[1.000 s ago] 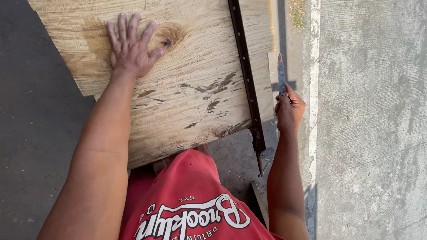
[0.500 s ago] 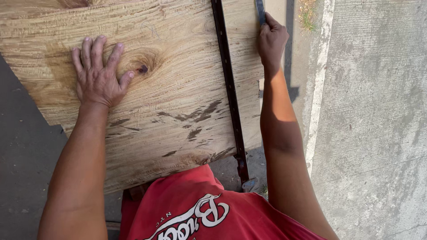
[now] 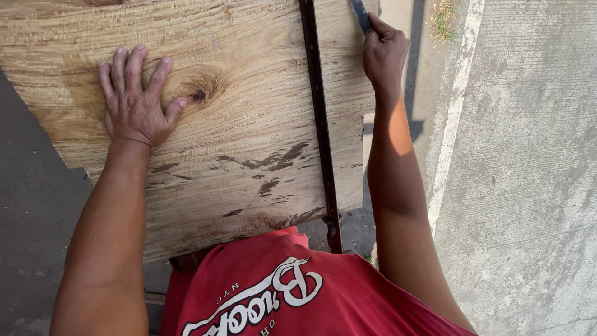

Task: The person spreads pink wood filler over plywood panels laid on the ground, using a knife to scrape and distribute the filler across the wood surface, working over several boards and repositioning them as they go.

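A large sheet of plywood [image 3: 249,143] with a dark knot lies flat in front of me. My left hand [image 3: 135,102] rests palm down on it with the fingers spread, just left of the knot. A long dark metal strip [image 3: 318,124] lies across the sheet from top to bottom. My right hand [image 3: 384,53] is closed around a dark flat tool [image 3: 359,14] at the sheet's right edge, to the right of the strip. The upper end of the tool runs out of the picture.
Dark asphalt ground [image 3: 31,205] lies to the left of the sheet. A light concrete slab [image 3: 528,174] with a pale curb line runs along the right. A tuft of grass [image 3: 443,17] grows at the top right. My red shirt [image 3: 280,292] fills the bottom.
My right hand has moved forward along the sheet's right edge with the tool. My left hand stays flat by the knot while the view shifts.
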`<state>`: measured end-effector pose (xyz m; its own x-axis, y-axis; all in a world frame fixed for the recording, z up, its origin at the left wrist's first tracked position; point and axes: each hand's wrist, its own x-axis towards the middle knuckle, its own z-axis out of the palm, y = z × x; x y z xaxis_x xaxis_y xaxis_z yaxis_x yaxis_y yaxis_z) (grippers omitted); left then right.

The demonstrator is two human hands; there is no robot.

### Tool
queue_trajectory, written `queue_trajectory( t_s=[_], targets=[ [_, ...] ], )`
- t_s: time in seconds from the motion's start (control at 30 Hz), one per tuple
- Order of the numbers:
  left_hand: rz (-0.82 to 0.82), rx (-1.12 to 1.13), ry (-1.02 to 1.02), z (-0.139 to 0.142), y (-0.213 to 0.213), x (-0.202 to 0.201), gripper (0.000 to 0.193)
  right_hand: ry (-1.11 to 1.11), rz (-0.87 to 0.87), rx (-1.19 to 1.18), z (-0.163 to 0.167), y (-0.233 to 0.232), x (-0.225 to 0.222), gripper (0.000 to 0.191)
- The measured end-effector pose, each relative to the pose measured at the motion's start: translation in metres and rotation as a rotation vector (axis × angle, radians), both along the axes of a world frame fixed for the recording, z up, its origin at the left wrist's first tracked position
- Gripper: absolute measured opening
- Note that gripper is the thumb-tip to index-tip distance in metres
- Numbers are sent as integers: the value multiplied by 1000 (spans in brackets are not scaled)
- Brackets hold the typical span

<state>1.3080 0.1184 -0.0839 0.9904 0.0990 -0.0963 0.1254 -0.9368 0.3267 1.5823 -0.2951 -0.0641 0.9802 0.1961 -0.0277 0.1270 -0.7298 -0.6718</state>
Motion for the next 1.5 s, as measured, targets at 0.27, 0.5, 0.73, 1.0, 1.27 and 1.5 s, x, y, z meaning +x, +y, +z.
queue_trajectory(
  t_s=[0.27, 0.5, 0.73, 1.0, 1.27, 1.5],
  targets=[
    [6, -11, 5, 6, 0, 2, 69, -9, 97, -20, -2, 10, 3, 37],
    [7, -11, 27, 8, -1, 3, 73, 13, 96, -19, -1, 9, 10, 36],
    [8, 2, 34, 9, -1, 2, 71, -12, -16, -36, -12, 7, -9, 33],
    [15, 8, 42, 8, 0, 1, 70, -134, -1, 27, -22, 18, -28, 33],
    [7, 18, 8, 11, -2, 0, 70, -77, -56, 36, -19, 19, -15, 25],
    [-4, 12, 38, 17, -2, 3, 75, -217, 68, -15, -21, 20, -19, 33]
  ],
)
